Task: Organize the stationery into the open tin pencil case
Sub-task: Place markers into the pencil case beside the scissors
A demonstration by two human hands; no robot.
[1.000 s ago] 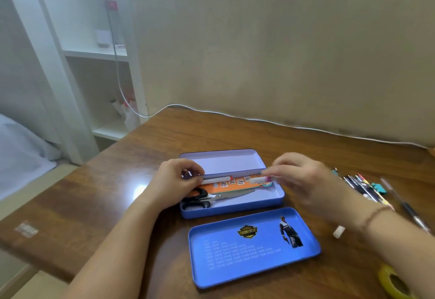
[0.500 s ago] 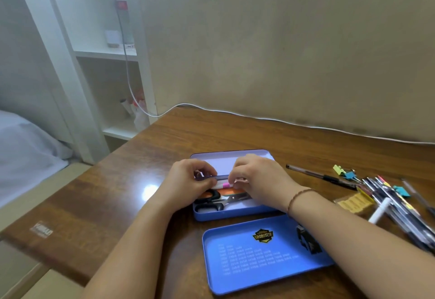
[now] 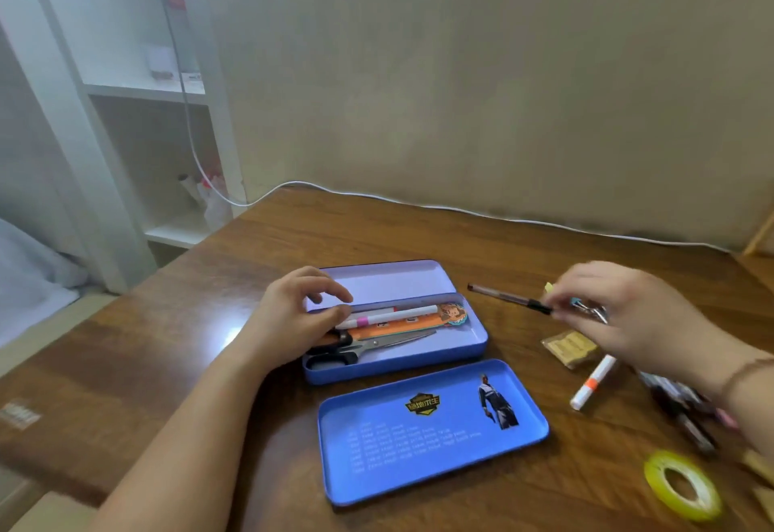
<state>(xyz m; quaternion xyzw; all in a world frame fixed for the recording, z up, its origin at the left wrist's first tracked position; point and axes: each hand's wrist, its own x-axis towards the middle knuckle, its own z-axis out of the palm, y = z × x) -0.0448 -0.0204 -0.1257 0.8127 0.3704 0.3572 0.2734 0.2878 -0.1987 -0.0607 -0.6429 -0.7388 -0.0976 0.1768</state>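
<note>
Where the wooden desk [image 3: 419,238] meets our view, we find the open blue tin pencil case [image 3: 473,343] at its centre, its inner tray [image 3: 385,280] propped along the far edge. Inside the case we note a white marker with a pink band [image 3: 389,315], an orange ruler with a cartoon head [image 3: 402,327] just beside it, and black-handled scissors [image 3: 368,348] along the near wall. We record the left hand [image 3: 293,318] resting at the case's left end, fingers loosely curved, thumb and forefinger tips touching the marker's end; whether they pinch it we cannot tell. We see the detached blue lid [image 3: 431,426] lying face down just in front of the case. To the right, well apart from the case, the right hand [image 3: 620,313] hovers over loose stationery, its fingers curled; it appears to pinch a small binder clip [image 3: 588,308], though blur prevents certainty. A dark pen [image 3: 502,296] lies between case and hand. Nearby we log a packet of yellow labels [image 3: 569,347], an orange-banded white marker [image 3: 592,382], a cluster of pens [image 3: 678,410] and a yellow tape roll [image 3: 682,489].
</note>
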